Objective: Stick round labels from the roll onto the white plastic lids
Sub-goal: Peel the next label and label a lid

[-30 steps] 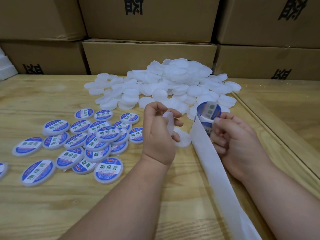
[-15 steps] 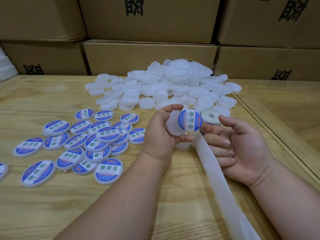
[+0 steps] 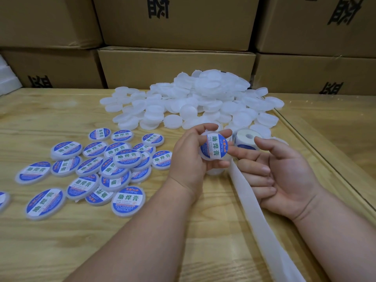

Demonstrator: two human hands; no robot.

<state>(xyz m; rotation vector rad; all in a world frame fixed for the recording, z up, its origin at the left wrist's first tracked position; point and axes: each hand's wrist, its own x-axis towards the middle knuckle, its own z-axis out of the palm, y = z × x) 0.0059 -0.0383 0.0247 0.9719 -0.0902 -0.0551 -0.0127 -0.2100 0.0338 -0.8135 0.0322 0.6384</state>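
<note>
Left hand: the left hand (image 3: 189,157) is hovering over the middle of the worktop (image 3: 61,241), its fingers (image 3: 205,127) and thumb curling round the rim of a white lid and gripping it
Held lid: the held lid (image 3: 213,148) is facing the camera, already wearing a round blue and white label (image 3: 214,148) with green characters
Right hand: the right hand (image 3: 284,176) is lying palm up just right of the held lid, its fingers relaxed and nearly straight, gripping nothing; its index fingertip is touching the lid's lower right edge
Label roll: the label roll (image 3: 245,139) is sitting just behind the right hand's fingers, its core hole showing; whether it is resting on the worktop or on the fingers is hard to tell
Backing strip: the backing strip (image 3: 254,212), white and bare, is trailing from the roll over the right hand's fingers and down towards the bottom right corner
Unlabelled lids: the pile of plain white lids (image 3: 193,102) is lying heaped at the far middle of the worktop
Labelled lids: the labelled lids (image 3: 97,165) are lying spread and partly overlapping on the left, labels up
Boxes: the cardboard boxes (image 3: 177,64) are standing stacked behind the worktop, black characters printed on them
</note>
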